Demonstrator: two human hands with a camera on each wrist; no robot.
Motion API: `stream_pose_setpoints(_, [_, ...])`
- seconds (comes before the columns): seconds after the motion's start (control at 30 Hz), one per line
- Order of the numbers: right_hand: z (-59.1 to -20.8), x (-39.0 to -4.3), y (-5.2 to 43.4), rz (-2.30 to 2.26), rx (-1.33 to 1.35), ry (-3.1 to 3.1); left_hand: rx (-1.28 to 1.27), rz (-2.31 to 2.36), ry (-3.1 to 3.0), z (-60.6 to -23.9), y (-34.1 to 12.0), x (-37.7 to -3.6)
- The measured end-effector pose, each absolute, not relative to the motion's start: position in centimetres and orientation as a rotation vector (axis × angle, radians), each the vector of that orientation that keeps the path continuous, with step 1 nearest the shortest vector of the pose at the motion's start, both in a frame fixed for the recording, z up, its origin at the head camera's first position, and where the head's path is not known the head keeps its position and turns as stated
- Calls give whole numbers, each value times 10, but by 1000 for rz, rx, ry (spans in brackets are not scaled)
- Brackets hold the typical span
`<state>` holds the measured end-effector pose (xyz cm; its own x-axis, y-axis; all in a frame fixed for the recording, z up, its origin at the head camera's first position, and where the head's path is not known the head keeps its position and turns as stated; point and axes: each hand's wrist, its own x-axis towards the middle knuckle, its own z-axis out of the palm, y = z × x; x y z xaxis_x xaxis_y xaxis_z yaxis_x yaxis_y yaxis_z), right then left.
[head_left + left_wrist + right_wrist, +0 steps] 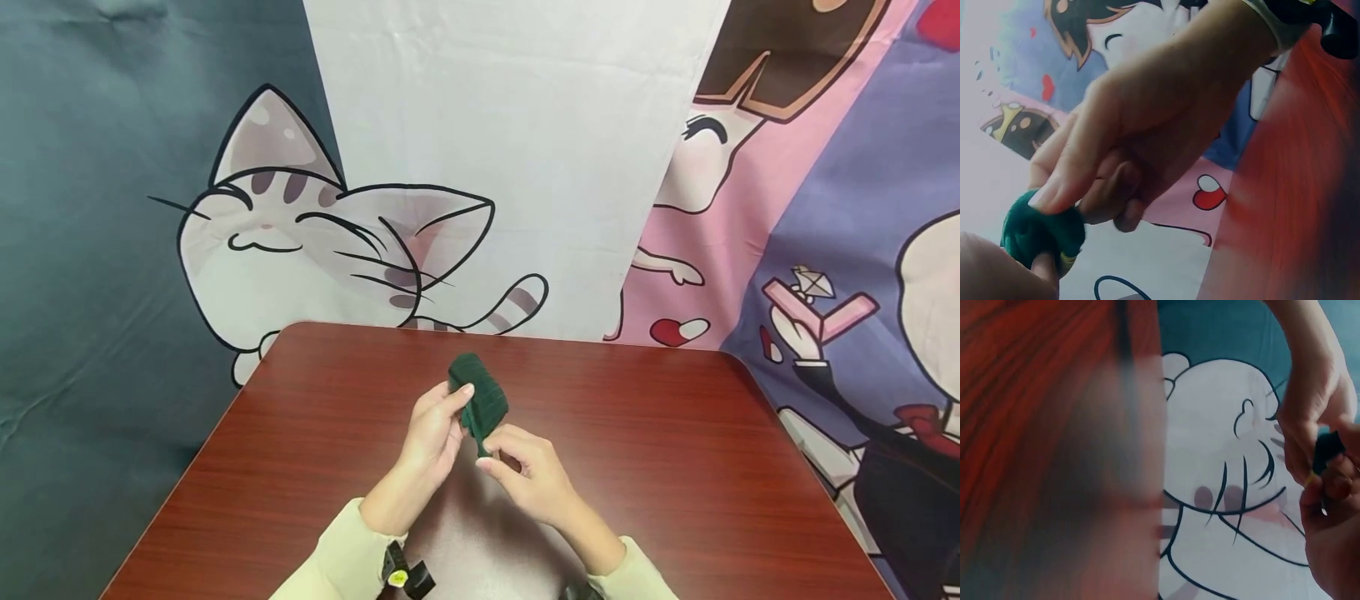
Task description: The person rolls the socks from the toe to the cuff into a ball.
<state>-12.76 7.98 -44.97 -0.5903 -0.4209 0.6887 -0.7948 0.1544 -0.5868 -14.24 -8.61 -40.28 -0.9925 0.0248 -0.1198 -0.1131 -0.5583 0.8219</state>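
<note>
nearest are 2 pale sleeves (341, 554) at the bottom edge, with a small black and yellow wrist band (401, 573) on the left one. a bit farther in, the right hand (528, 475) is held just over the brown table (675, 467), and its fingers are curled in and pinch the near, low end of a dark green cloth thing (480, 400). just to the left of it, the left hand (435, 429) has its fingers and thumb curled round the left side of the same green thing, with one fingertip up on its top. the green thing looks ribbed and folded, and it is held up above the middle of the table, between the 2 hands. the left wrist view shows it bunched up under the fingers. past the far edge of the table hangs a cloth with a big smiling cartoon cat (300, 242) on the left, and pink and purple cartoon pictures (810, 250) on the right.
</note>
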Motion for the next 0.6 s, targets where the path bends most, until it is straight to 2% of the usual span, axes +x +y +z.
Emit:
stream_pose_setpoints(0.3, [-457,-119,71,1263,952,-1915,-143,2561,1698,-407,-80,-139])
stream_pose_setpoints(0.6, [-460,-120,58,855,774,-1775,-168,2508,1840,-410,-75,-139])
